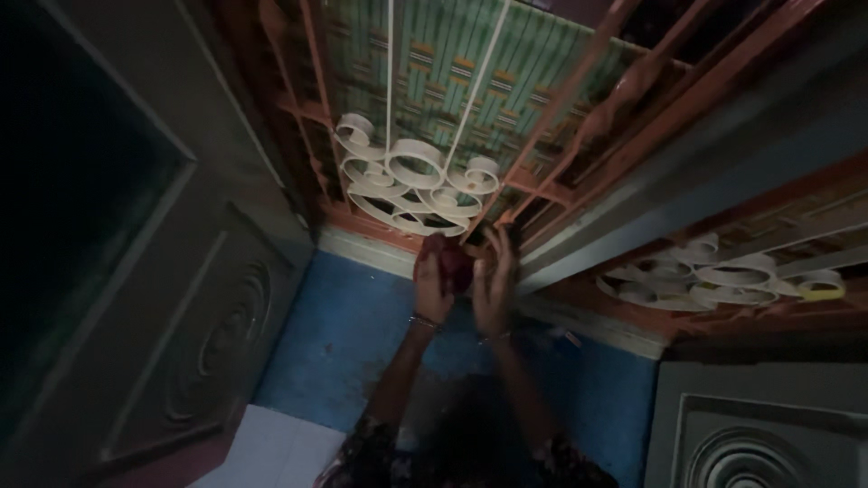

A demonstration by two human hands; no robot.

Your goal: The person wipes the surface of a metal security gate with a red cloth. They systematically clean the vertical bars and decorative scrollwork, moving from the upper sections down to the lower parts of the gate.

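Head view is showing both hands raised together at the foot of an orange metal gate point(579, 99). Left hand point(432, 287) is curling its fingers around a dark red object point(455, 265), blurred beyond naming, while right hand point(494, 287) is pressing against it just below the white scrollwork point(411, 181), above the blue floor point(353, 334).

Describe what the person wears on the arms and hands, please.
Both forearms are bare. The left hand has a thin beaded bracelet at its wrist; the right hand has a thin band at its wrist. Dark patterned short sleeves cover the upper arms.
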